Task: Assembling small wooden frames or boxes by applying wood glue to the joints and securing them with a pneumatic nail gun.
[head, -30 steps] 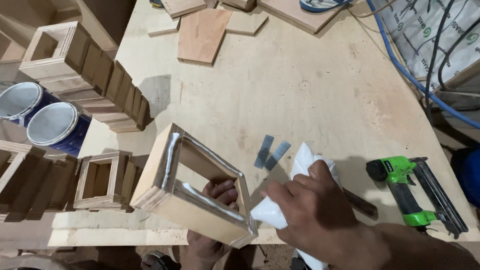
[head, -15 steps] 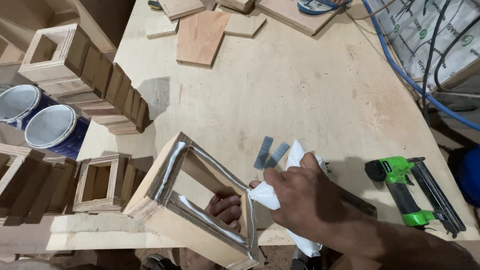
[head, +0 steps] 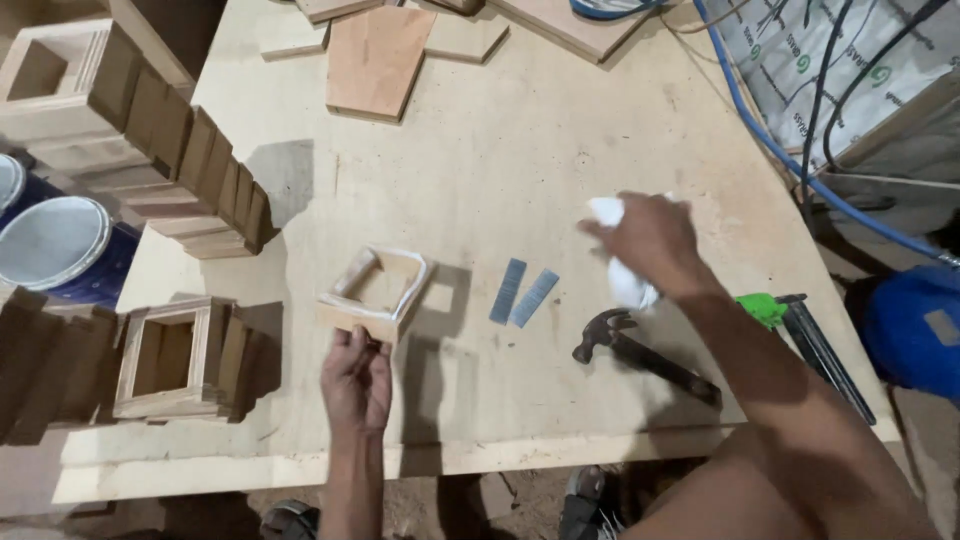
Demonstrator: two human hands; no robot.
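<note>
My left hand grips the near edge of a small square wooden frame whose top rim is wet with white glue. The frame rests flat on the plywood table. My right hand is raised over the table to the right, closed on a crumpled white cloth. Two strips of grey staples lie between the frame and my right hand. A hammer lies just below my right forearm.
Stacks of square wooden frames stand at the left, with one more stack at the lower left edge. Two white-lidded blue paint cans sit beside them. A green nail gun, a blue hose and plywood offcuts surround the table.
The frame went from tilted up in my left hand to lying flat on the table. My right hand with the cloth left the frame and moved up and to the right.
</note>
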